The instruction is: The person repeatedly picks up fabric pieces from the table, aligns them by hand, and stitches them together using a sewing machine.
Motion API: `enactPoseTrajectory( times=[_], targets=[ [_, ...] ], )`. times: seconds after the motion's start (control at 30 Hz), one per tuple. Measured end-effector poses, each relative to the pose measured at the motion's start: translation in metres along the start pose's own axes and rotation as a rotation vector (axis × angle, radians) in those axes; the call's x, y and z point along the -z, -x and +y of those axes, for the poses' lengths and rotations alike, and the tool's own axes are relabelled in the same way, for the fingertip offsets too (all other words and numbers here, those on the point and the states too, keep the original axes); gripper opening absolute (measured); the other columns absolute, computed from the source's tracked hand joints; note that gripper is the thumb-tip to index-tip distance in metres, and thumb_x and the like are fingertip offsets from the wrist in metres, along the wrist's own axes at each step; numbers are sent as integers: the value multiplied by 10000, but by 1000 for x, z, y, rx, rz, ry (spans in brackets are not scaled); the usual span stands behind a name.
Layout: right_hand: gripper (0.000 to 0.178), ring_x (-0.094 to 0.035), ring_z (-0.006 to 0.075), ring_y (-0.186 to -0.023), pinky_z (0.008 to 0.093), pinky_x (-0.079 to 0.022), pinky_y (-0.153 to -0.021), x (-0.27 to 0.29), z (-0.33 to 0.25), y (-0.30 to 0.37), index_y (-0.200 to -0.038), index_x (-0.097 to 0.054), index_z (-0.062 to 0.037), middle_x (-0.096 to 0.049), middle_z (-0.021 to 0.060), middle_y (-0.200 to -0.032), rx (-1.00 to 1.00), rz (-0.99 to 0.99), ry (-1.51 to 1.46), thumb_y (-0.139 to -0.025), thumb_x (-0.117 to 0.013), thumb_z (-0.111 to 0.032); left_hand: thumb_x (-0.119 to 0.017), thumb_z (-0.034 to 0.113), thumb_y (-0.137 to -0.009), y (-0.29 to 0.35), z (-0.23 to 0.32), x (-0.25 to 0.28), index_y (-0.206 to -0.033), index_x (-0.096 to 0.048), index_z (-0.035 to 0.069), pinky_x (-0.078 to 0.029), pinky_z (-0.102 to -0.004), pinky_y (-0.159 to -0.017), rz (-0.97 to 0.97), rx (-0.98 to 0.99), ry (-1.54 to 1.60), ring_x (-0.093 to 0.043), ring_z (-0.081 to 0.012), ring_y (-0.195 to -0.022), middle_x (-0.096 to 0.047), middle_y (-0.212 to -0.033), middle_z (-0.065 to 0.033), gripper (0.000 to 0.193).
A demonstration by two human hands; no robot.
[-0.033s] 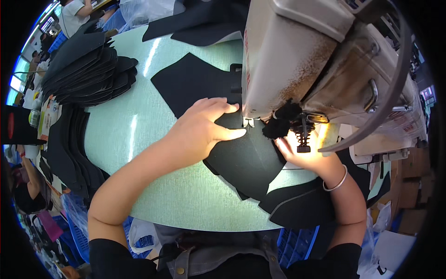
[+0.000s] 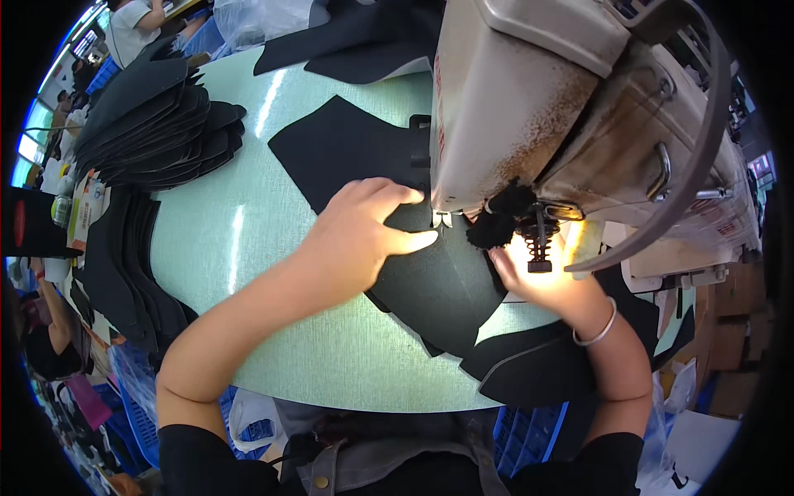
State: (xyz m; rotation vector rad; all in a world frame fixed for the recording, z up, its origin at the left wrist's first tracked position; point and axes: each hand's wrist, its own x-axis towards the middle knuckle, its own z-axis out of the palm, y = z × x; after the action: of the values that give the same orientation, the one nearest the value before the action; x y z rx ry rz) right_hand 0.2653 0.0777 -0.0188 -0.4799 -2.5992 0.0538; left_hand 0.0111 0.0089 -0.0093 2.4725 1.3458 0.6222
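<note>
My left hand [image 2: 354,231] lies on a black fabric piece [image 2: 438,289], thumb and fingers spread just left of the presser foot [image 2: 442,219] of a sewing machine [image 2: 513,99]. A pale line runs down the piece from the foot. My right hand [image 2: 550,285], brightly lit by the lamp, rests with its extended thumb at the right edge of the same piece. The machine's tension spring [image 2: 539,240] and a black fuzzy clump [image 2: 496,223] hide part of its fingers. More black fabric [image 2: 343,145] reaches out behind my left hand.
Black cut pieces are stacked at the far left [image 2: 157,124] and hang at the left edge [image 2: 128,273]. Another piece [image 2: 538,364] lies near right, and dark cloth [image 2: 356,41] at the back. Blue crates [image 2: 529,434] stand below the pale green table [image 2: 331,364].
My left hand has shifted very slightly toward me on the fabric. The right hand and the fabric look almost the same.
</note>
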Motion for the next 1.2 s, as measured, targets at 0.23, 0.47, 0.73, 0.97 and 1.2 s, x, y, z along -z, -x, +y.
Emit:
enactPoseTrajectory(
  times=[0.23,0.47,0.73,0.97,1.2],
  targets=[
    [446,-579,263,-987,443,-397,-908,11,-35,-6,-1218,-580,-78,-625,87,-1068,-212,-202,76,-816,-680,-242,-670,121,-782,9,20,-2,-1111,-660,85,-401,-505,-961,-20,84,53,-436,-326,-1151,-485,-1234,-182,331],
    [70,-561,262,-583,393,-453,-589,7,-6,-8,-779,-639,-43,-563,53,-617,67,-94,42,-724,-627,-83,-600,27,-784,-1,5,12,-1114,-669,89,-372,-454,-985,-207,100,129,-462,-322,-1157,-475,-1289,-187,343],
    [545,-573,251,-828,371,-440,-826,15,-41,-8,-1270,-529,-38,-594,93,-843,-184,-215,34,-813,-678,-295,-664,115,-785,7,22,0,-1170,-605,46,-371,-564,-1005,-79,91,47,-418,-356,-1191,-456,-1237,-182,396],
    [262,-572,162,-702,299,-450,-644,2,2,9,-992,-674,-98,-592,19,-804,15,-216,51,-765,-706,-224,-653,103,-780,2,5,1,-1157,-621,102,-365,-529,-1012,-115,-1,-8,-428,-349,-1233,-476,-1267,-157,379],
    [490,-615,267,-972,345,-517,-804,22,-42,-1,-1154,-589,-7,-568,119,-1208,-46,-275,-112,-666,-628,11,-639,39,-711,12,27,-1,-992,-641,38,-418,-427,-975,-112,-102,84,-465,-339,-1157,-537,-1146,-153,280]
  ],
)
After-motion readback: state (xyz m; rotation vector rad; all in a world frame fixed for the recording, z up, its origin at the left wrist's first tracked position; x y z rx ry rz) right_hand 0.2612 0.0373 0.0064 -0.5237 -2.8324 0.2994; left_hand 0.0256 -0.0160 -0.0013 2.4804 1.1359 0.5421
